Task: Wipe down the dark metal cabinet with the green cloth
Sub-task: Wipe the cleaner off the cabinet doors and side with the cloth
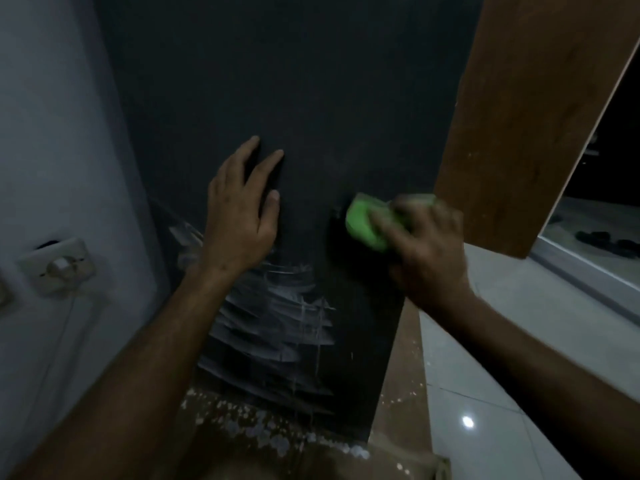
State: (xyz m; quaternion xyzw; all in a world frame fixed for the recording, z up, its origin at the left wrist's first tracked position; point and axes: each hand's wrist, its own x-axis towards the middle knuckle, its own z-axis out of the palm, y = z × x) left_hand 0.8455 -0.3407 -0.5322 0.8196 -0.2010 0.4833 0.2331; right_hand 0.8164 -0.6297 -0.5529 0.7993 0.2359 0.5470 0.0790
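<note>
- Against the dark metal cabinet [294, 81], both hands are at work; its side panel fills the middle of the view, running from 12 o'clock down toward 6.
- Left hand [239, 216] lies flat on the panel, fingers [266, 164] straight and spread, holding nothing. Judged a brace.
- Right hand [426, 244] grips the green cloth [363, 223], fingers curled over its bunched top, at about 3 o'clock from the left hand. Hand and cloth are blurred, so exact finger placement cannot be told.
- Cloth sits against the panel near its right edge, just beside the brown wooden board [519, 116].
- White smears [277, 323] in arcs cover the lower panel at 6 o'clock from the left hand; thin drips run down through them. Upper panel looks even and dark.
- Pale specks [259, 427] litter the floor [502, 341] at the cabinet's foot.
- White wall socket [59, 268] with a plug sits at 9 o'clock, on the wall to the left.
- Judgement on doing this step well: keep the cloth flat rather than balled, so more of its face meets the metal.
- Overlap strokes, working from the clean zone down into the smears, so residue is not dragged back up.
- Refold to a fresh face once the cloth loads up; otherwise it probably only spreads the white film.
- Shift the bracing palm off wiped metal, or it may leave prints.
- Watch the right edge: a fast stroke could knock knuckles on the board.
- Keep damp strokes apart from the socket side.
</note>
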